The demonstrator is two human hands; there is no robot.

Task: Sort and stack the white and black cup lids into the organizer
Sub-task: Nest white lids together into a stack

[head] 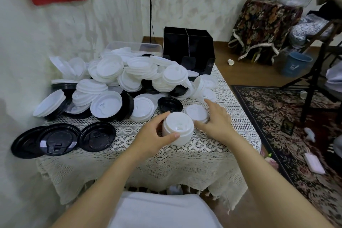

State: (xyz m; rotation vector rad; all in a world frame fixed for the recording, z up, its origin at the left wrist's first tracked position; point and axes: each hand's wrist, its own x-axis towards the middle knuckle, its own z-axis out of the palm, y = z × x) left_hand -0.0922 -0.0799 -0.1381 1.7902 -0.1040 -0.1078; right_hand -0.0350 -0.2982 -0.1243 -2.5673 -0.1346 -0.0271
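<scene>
Curled round a stack of white lids [178, 127], the left hand [152, 136] holds it at the front of the lace tablecloth [166, 168]. The lids are round and smooth, and the top one has a small flap. The right hand [215, 121] has its fingers spread beside a second white stack [196, 112]. A big pile of lids [114, 79] sits behind, next to the black organizer [188, 50].
</scene>
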